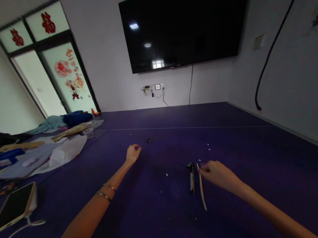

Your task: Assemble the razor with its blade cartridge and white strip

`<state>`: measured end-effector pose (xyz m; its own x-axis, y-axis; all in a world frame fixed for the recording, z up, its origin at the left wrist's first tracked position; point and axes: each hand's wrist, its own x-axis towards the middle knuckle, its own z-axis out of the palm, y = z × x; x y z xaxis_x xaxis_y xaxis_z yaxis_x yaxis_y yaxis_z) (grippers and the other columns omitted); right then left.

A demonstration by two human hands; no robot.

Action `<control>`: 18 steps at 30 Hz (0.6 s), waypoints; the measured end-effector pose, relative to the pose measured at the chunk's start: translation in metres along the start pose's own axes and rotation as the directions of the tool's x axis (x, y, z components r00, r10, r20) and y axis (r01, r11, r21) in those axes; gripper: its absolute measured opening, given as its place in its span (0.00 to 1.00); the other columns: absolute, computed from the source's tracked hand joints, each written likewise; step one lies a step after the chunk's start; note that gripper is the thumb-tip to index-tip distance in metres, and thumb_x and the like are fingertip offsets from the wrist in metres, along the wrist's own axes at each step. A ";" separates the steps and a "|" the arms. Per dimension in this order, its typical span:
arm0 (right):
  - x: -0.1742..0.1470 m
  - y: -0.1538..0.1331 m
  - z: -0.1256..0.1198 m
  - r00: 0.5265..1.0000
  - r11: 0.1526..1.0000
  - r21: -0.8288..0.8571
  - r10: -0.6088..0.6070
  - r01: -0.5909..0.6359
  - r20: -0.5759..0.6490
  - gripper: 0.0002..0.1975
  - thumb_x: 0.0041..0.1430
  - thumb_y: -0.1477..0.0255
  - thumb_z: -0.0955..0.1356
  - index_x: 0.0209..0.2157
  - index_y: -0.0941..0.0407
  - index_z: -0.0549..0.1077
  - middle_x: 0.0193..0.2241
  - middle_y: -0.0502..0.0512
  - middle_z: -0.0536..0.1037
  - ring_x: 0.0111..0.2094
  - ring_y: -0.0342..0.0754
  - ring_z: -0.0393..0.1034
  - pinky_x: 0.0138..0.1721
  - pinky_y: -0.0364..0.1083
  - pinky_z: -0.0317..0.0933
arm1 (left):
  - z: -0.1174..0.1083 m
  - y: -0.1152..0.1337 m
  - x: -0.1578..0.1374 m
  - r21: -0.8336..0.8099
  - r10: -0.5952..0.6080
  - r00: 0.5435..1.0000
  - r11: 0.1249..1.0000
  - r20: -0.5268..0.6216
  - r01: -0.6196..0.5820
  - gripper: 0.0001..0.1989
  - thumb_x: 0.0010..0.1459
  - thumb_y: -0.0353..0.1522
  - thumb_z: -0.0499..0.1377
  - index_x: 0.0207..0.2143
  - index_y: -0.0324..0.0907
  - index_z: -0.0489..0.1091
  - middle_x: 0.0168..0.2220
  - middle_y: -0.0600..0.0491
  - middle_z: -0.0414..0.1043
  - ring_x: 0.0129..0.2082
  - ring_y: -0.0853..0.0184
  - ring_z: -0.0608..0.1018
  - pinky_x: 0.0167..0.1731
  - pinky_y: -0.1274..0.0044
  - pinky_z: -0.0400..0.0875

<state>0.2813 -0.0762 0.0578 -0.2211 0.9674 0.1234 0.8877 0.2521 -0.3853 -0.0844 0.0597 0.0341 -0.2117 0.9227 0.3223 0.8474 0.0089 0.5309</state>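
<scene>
My left hand [133, 154] reaches far out over the dark purple tabletop [150, 210], its fingers curled together. What it holds, if anything, is too small to tell. Just beyond its fingertips lies a small black piece [148, 140]. With fingers pinched, my right hand [216, 171] is at the top end of a thin white strip [202, 193]; a tiny pale bit shows at the fingertips, and I cannot tell whether the strip is gripped. Left of the strip lies a short black-and-grey tool [192, 182] with a wider head, shaped somewhat like a razor.
Small white scraps [166, 174] dot the tabletop. At the left are a phone [13, 206] with a white cable [13, 232], crumpled white plastic [65, 151], a blue box [9, 157] and piled cloth [47, 124]. A black cable [280, 29] hangs on the right wall.
</scene>
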 end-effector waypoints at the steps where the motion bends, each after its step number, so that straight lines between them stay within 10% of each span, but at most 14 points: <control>1: -0.003 0.009 -0.002 1.000 1.000 0.002 0.003 -0.003 -0.011 0.22 0.56 0.61 0.58 0.16 0.56 0.71 0.16 0.54 0.72 0.20 0.45 0.67 0.20 0.41 0.48 | 0.003 -0.001 0.007 0.029 -0.008 1.000 1.000 -0.001 0.008 0.13 0.54 0.33 0.54 0.40 0.38 0.73 0.43 0.46 0.73 0.43 0.63 0.73 0.46 0.75 0.63; 10: -0.028 0.095 0.011 0.988 0.989 0.137 0.077 -0.058 -0.137 0.24 0.55 0.55 0.56 0.17 0.55 0.66 0.15 0.51 0.68 0.18 0.44 0.62 0.20 0.42 0.50 | 0.034 0.003 0.043 0.214 -0.057 0.998 0.975 0.023 0.050 0.15 0.55 0.35 0.55 0.42 0.39 0.71 0.45 0.43 0.70 0.45 0.61 0.72 0.43 0.75 0.64; 18: -0.034 0.117 0.029 0.979 0.976 0.209 0.093 -0.053 -0.184 0.23 0.54 0.54 0.57 0.18 0.55 0.67 0.16 0.50 0.67 0.20 0.45 0.62 0.22 0.41 0.54 | 0.053 0.014 0.062 0.317 -0.050 0.998 0.948 0.040 0.034 0.15 0.55 0.37 0.54 0.41 0.40 0.72 0.45 0.43 0.70 0.45 0.60 0.71 0.40 0.75 0.64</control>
<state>0.3805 -0.0786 -0.0181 -0.0596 0.9656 0.2532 0.7942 0.1995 -0.5740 -0.0595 0.1375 0.0198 -0.2335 0.9359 0.2636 0.9503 0.1622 0.2658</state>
